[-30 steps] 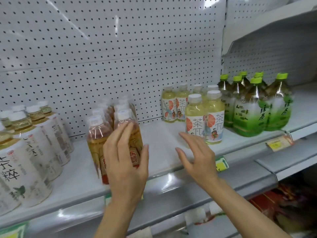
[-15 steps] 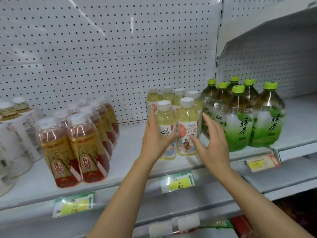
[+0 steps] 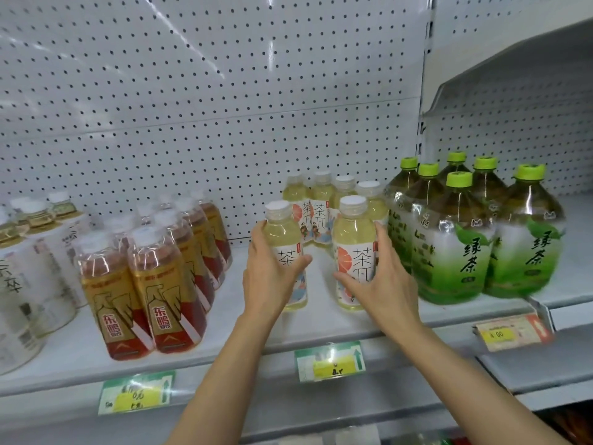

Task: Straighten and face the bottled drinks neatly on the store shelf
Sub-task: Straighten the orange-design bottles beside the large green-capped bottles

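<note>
Head view. I am gripping one pale tea bottle in each hand at the front of the shelf (image 3: 321, 329): my left hand (image 3: 269, 277) is wrapping the left front bottle (image 3: 284, 252), my right hand (image 3: 382, 281) is wrapping the right front bottle (image 3: 353, 252). Half a second ago my hands were only closing in on the pair standing side by side; now both are holding, and a gap is showing between the two bottles. My reading: I am spacing and turning them so the labels face out.

Around: four more pale bottles (image 3: 321, 207) are standing behind. The big green-capped bottles (image 3: 459, 239) are sitting just beside my right hand, crowding it. The amber bottles (image 3: 144, 284) are standing well apart on the left, already in rows. Price tags (image 3: 330, 361) are hanging below.
</note>
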